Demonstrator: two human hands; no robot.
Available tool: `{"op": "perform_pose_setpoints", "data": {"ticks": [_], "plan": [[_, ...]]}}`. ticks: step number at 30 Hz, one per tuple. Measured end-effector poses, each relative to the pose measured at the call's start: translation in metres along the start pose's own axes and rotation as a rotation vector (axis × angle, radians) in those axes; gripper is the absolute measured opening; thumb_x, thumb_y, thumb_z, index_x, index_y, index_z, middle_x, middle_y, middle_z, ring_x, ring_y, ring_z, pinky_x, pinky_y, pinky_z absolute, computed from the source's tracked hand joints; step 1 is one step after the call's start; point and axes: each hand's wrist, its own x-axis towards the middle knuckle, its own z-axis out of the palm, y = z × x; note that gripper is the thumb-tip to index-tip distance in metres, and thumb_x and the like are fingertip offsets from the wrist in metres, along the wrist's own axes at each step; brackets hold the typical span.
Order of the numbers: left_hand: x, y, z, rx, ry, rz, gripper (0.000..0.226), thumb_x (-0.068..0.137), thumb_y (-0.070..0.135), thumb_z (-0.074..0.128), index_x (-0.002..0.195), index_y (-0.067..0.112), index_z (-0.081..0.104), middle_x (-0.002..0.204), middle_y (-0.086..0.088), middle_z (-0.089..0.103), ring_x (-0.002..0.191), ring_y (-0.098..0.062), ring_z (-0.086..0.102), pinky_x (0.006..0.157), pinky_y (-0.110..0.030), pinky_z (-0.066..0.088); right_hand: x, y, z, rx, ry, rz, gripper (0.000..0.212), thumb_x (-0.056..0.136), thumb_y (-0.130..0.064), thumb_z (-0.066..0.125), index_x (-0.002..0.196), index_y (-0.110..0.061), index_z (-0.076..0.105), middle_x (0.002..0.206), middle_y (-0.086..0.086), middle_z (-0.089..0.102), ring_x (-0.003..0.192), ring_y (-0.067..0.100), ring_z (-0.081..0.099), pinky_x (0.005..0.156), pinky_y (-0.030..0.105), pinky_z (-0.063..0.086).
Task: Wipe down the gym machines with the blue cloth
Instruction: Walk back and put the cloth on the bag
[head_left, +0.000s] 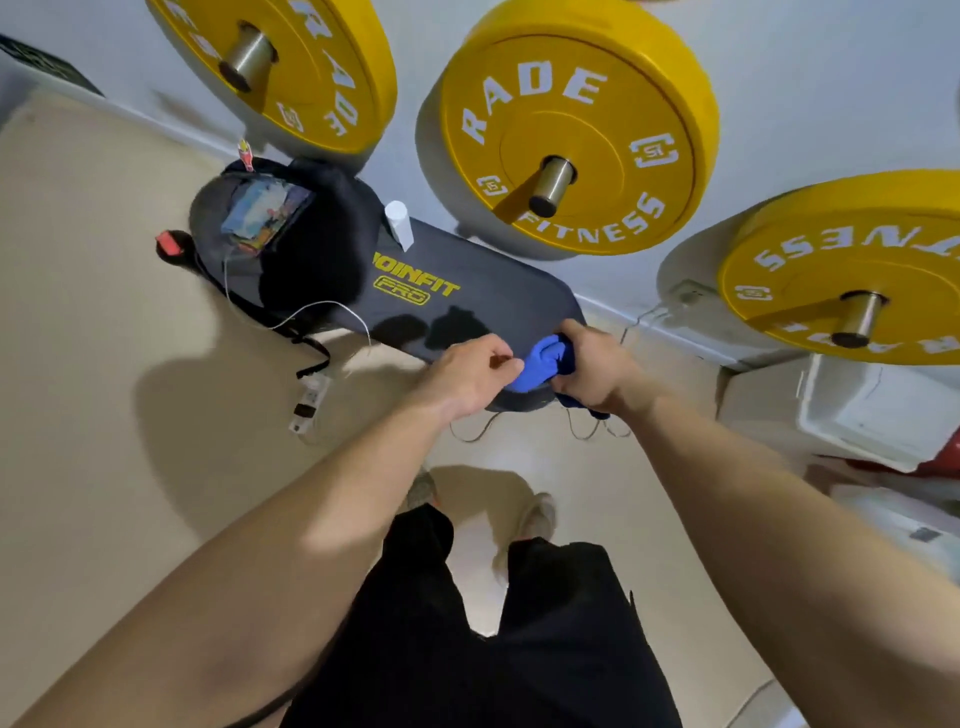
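Seen from the head camera, a dark bench pad (483, 306) runs its long axis from the far left, beside the wall, to the near right, its rounded end pointing toward the person. The blue cloth (543, 361) sits bunched on that near end, one corner hanging below the edge. The right hand (597, 371) has its grip closed around the cloth; the left hand (467, 374), fingers curled, pinches its left edge. A backpack (280, 244) and a white bottle (399, 223) rest on the far end, under yellow weight plates (576, 124).
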Motion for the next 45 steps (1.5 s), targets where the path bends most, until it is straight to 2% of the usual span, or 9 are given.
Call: {"op": "perform_pose_setpoints", "data": {"ticks": [7,11,19,24,27,30,34,39,45], "plan": [[0.103,-0.058,0.045,-0.276,-0.036,-0.028,0.053,0.075,0.059,0.052,0.094,0.011,0.064,0.088,-0.007,0.065,0.088,-0.027,0.062,0.076,-0.038,0.046,0.102,0.023,0.075,0.21,-0.064,0.0,0.086,0.076,-0.018,0.079,0.146,-0.03,0.03,0.121,0.001,0.049,0.096,0.022,0.059,0.076,0.038,0.057],[0.146,-0.107,0.089,-0.443,0.102,-0.103,0.014,0.08,0.022,0.073,0.088,0.02,0.062,0.082,0.001,0.066,0.077,-0.018,0.063,0.073,-0.038,0.053,0.154,0.052,0.127,0.301,-0.092,0.029,0.12,0.072,-0.025,0.087,0.157,-0.035,0.003,0.138,0.001,0.049,0.109,0.021,0.06,0.079,0.037,0.059],[0.194,-0.172,0.161,-0.645,0.207,-0.084,0.024,0.081,-0.009,0.068,0.086,0.002,0.048,0.071,-0.006,0.051,0.057,-0.004,0.044,0.053,-0.013,0.038,0.209,0.121,0.211,0.634,-0.032,0.084,0.024,0.086,-0.007,0.067,0.109,-0.007,0.064,0.088,0.006,0.068,0.078,0.015,0.065,0.073,0.03,0.055],[0.203,-0.188,0.177,-0.493,0.132,-0.095,0.037,0.074,0.008,0.079,0.102,0.004,0.054,0.105,-0.007,0.063,0.088,-0.017,0.059,0.066,-0.014,0.044,0.219,0.137,0.218,0.572,-0.112,-0.055,0.014,0.083,0.005,0.063,0.095,-0.002,0.068,0.079,0.016,0.066,0.065,0.016,0.06,0.064,0.024,0.052],[0.212,-0.185,0.169,-0.291,0.177,0.073,0.076,0.071,0.019,0.072,0.142,0.024,0.043,0.145,0.002,0.043,0.133,-0.013,0.04,0.106,-0.018,0.033,0.218,0.138,0.209,0.36,-0.194,-0.136,0.019,0.085,0.002,0.062,0.095,-0.013,0.068,0.073,-0.001,0.063,0.062,0.011,0.057,0.062,0.019,0.045],[0.222,-0.175,0.162,-0.034,0.076,0.148,0.067,0.076,0.02,0.075,0.137,0.035,0.053,0.157,-0.005,0.026,0.141,-0.026,0.022,0.11,-0.024,0.018,0.217,0.134,0.195,0.211,-0.248,-0.195,0.03,0.085,-0.003,0.064,0.104,-0.023,0.074,0.078,-0.014,0.065,0.065,0.006,0.054,0.06,0.007,0.036],[0.233,-0.174,0.156,0.171,0.112,0.244,0.025,0.071,0.032,0.082,0.093,0.022,0.073,0.142,-0.005,0.047,0.136,-0.032,0.031,0.108,-0.042,0.033,0.219,0.139,0.182,0.203,-0.111,-0.142,0.017,0.081,-0.007,0.071,0.092,-0.02,0.071,0.074,-0.009,0.061,0.064,0.012,0.054,0.053,0.012,0.039],[0.239,-0.182,0.138,0.302,0.107,0.247,0.025,0.077,0.043,0.075,0.085,0.02,0.071,0.111,0.005,0.069,0.118,-0.023,0.054,0.106,-0.036,0.036,0.222,0.165,0.191,0.012,-0.14,-0.128,0.01,0.099,-0.023,0.056,0.105,-0.021,0.064,0.09,0.0,0.063,0.078,0.018,0.059,0.071,0.025,0.045],[0.229,-0.19,0.133,0.338,0.063,0.28,0.018,0.083,0.044,0.071,0.081,0.027,0.064,0.069,0.009,0.058,0.071,-0.017,0.049,0.06,-0.014,0.025,0.223,0.179,0.211,0.0,-0.183,-0.149,0.014,0.101,-0.033,0.051,0.102,-0.021,0.058,0.089,-0.001,0.06,0.076,0.017,0.059,0.071,0.028,0.051]]}}
